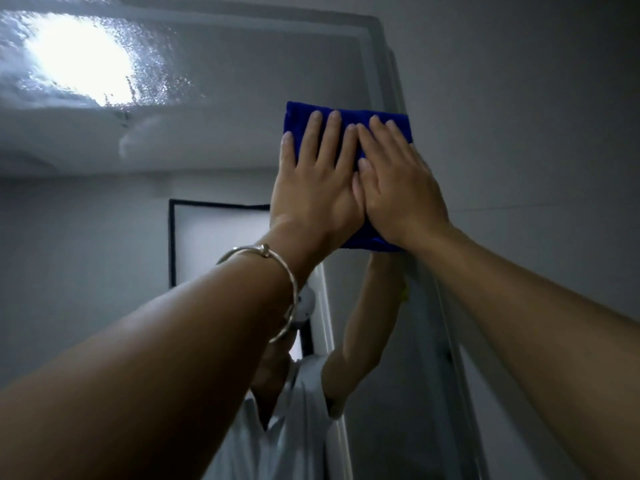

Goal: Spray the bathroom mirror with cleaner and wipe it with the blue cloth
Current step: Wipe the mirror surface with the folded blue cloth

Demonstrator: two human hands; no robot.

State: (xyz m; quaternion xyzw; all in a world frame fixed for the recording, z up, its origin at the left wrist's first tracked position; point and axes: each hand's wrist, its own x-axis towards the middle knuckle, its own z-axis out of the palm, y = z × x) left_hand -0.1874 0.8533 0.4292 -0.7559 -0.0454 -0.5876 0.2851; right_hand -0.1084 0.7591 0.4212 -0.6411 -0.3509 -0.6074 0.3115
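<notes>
**Two-handed wiping near the upper right corner of the mirror [225, 109].** The blue cloth [301, 114], folded into a pad, lies flat on the glass just inside the mirror's right edge and close to its top edge. The left hand [311, 192] and right hand [405, 192] rest side by side on the cloth and touch along their inner borders, with the right fingers partly over the left.

Neither grip is clenched. The fingers of both hands are straight, so the cloth is held against the glass by flat pressure and not pinched. This placement probably spreads the load over the whole pad, and two raised arms give reach and force at a high spot.

A bracelet [277, 268] circles the left wrist. Toward the mirror's upper left corner, fine droplets [156, 74], presumably cleaner, surround a bright glare [79, 57], and a smeared band runs beneath them. From this, spraying appears done and wiping is partway, with the wet patch not yet cleared. The raised arms appear reflected below the cloth.
</notes>
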